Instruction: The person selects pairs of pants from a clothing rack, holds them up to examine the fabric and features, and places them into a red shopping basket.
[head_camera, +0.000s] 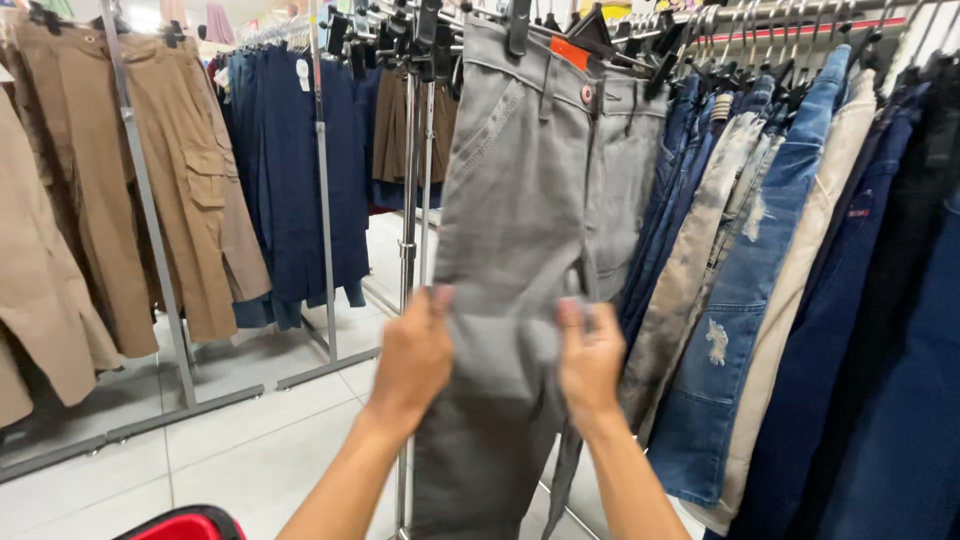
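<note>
Two hands hold one pair of grey trousers (520, 230) that hangs from a clip hanger at the top of a rack. The left hand (413, 358) pinches the left edge of the trouser leg, and the right hand (590, 358) pinches the right edge, so the grey cloth lies spread flat between them. Both hands are closed on the cloth, with the thumbs in front and the other fingers hidden behind it. To the right hang many jeans (740, 300), too tightly packed to count; one pale blue pair has torn patches. To the left hang two pairs of tan trousers (190, 180) and a bunch of dark blue ones (290, 180). One red thing (185, 525) peeks in at the bottom edge, cut off, so what it is cannot be told. The bottom of the grey trousers is cut off too. White tiles (250, 440) cover the floor.
</note>
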